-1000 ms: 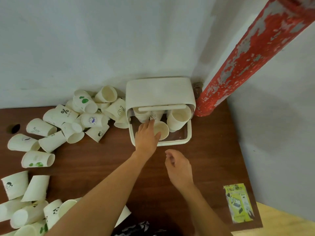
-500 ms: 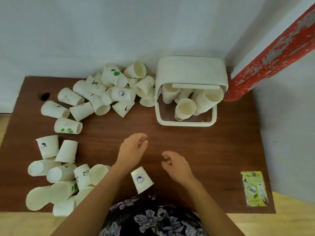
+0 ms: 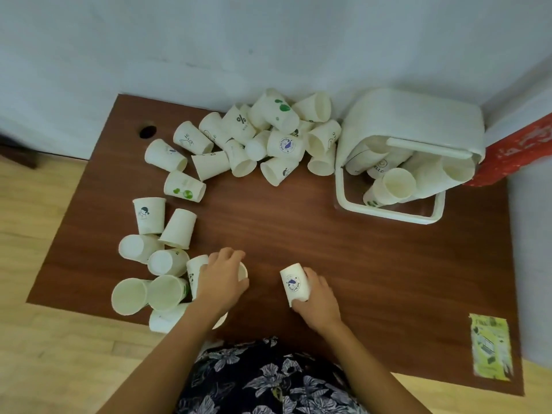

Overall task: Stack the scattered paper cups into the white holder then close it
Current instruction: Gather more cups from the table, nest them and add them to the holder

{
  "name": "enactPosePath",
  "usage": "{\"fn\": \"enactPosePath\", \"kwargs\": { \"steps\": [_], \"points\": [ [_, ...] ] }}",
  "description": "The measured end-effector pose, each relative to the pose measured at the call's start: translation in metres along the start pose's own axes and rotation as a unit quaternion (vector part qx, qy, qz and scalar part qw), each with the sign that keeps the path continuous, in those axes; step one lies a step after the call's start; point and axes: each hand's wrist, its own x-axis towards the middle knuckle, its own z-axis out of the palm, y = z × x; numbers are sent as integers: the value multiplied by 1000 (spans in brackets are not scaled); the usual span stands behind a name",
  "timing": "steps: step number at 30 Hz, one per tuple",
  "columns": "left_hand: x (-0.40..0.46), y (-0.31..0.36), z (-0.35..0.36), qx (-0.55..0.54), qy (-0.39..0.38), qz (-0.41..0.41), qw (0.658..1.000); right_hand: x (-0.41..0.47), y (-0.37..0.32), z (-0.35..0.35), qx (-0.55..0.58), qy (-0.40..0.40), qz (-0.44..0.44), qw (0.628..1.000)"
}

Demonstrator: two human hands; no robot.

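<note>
Head view: right hand (image 3: pixel 318 300) gripped a blue-logo cup (image 3: pixel 294 284); left hand (image 3: pixel 222 277) clutched another cup (image 3: pixel 242 271), both well short of the white holder (image 3: pixel 388 210).

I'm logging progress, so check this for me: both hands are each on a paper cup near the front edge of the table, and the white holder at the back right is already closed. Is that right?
Not quite. The head view shows the white holder open, its clear door swung down with cups showing inside. The rest stands: the left hand grips a cup and the right hand holds the blue-logo cup near the front edge of the table.
</note>
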Motion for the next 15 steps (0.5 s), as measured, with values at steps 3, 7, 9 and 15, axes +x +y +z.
{"fn": "enactPosePath", "kwargs": {
  "steps": [3, 7, 9, 15],
  "points": [
    [1, -7, 6, -1, -41, -12, 999, 2, -7, -3, 33, 52, 6, 998],
    [7, -7, 9, -51, -31, 3, 998, -1, -17, -10, 60, 114, 17, 992],
    [10, -2, 5, -101, -6, 8, 995, -3, -21, -16, 82, 146, 24, 986],
    [23, 28, -25, -212, 48, 0, 976, -11, -26, -45, 184, 245, 37, 951]
  ]
}}
